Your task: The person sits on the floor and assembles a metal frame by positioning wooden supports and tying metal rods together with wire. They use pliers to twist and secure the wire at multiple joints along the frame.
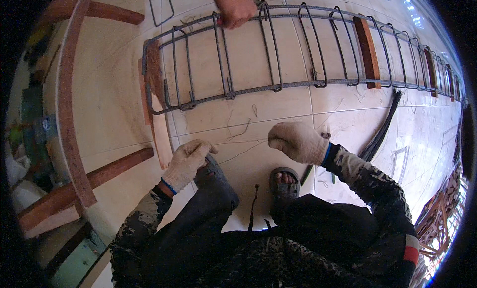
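Both my hands wear off-white knit gloves and hover over the tiled floor in front of my sandalled feet. My left hand [186,165] has its fingers pinched together. My right hand [297,142] is closed in a fist to the right of it. A thin tie wire [242,141] runs across the gap between them, and its ends go out of sight at the gloves. Beyond the hands lies a long rebar cage [238,92] with square stirrups, touched by neither hand. Another person's hand [235,8] is closed at its far bar.
Wooden blocks [366,52] prop the cage. A bundle of dark wires [381,131] lies to the right. Beside my right wrist is a partly hidden dark tool [306,175]. Wooden beams [74,104] stand at the left. Loose wire bits [239,130] and a loose stirrup [161,8] lie about.
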`<state>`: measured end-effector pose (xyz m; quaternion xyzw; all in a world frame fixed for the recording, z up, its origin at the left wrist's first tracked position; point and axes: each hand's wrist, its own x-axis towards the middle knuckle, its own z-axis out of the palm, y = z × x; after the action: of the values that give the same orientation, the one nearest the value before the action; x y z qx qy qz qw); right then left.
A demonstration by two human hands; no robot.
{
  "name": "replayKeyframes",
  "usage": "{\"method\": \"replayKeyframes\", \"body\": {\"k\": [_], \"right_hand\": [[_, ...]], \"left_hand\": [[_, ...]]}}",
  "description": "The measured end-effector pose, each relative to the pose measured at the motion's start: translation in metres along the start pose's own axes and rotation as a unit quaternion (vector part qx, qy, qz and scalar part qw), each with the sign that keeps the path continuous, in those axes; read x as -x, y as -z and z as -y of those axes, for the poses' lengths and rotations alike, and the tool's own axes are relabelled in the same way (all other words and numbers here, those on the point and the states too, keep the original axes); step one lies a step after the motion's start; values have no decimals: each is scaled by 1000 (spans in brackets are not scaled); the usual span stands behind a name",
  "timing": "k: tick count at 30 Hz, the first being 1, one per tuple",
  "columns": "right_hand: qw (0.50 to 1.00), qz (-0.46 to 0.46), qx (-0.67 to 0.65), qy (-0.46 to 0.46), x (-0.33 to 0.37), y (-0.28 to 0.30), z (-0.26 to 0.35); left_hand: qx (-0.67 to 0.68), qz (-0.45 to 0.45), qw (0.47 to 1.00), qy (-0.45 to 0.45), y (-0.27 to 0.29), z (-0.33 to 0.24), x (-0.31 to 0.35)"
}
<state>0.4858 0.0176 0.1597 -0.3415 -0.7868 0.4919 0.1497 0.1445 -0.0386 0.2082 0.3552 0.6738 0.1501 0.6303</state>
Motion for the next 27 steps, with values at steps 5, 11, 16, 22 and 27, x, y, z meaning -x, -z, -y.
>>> {"method": "replayKeyframes", "body": {"k": [5, 11, 16, 22, 27], "right_hand": [[994, -31, 102, -4, 10, 2, 2], [987, -108, 104, 50, 16, 6, -7], [981, -103, 163, 28, 24, 11, 1], [967, -83, 230, 70, 28, 15, -9], [966, -69, 216, 121, 35, 36, -22]], "left_hand": [[-389, -28, 906, -163, 7, -10, -2], [-504, -16, 825, -257, 8, -15, -2], [-511, 30, 843, -163, -5, -11, 5], [-445, 86, 866, -211, -2, 18, -12], [-227, 13, 972, -62, 14, 1, -50]]}}
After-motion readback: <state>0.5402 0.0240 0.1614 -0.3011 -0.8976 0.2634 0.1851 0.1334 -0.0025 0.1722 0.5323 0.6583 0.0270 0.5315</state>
